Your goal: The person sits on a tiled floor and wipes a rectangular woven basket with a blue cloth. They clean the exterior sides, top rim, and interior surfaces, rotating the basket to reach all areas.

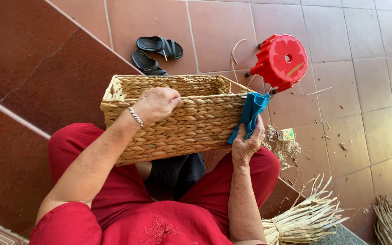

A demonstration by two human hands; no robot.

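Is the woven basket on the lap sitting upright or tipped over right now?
Tipped. The woven basket lies with its side wall facing the camera and its open mouth turned away; the left hand grips its upper rim.

A floor of reddish-brown tiles (341, 136) carries a red plastic stool (281, 61) tipped on its side at the far right, black sandals (155, 54) far left of it, loose straw scraps (283, 147), and tied reed bundles (302, 220) near right.
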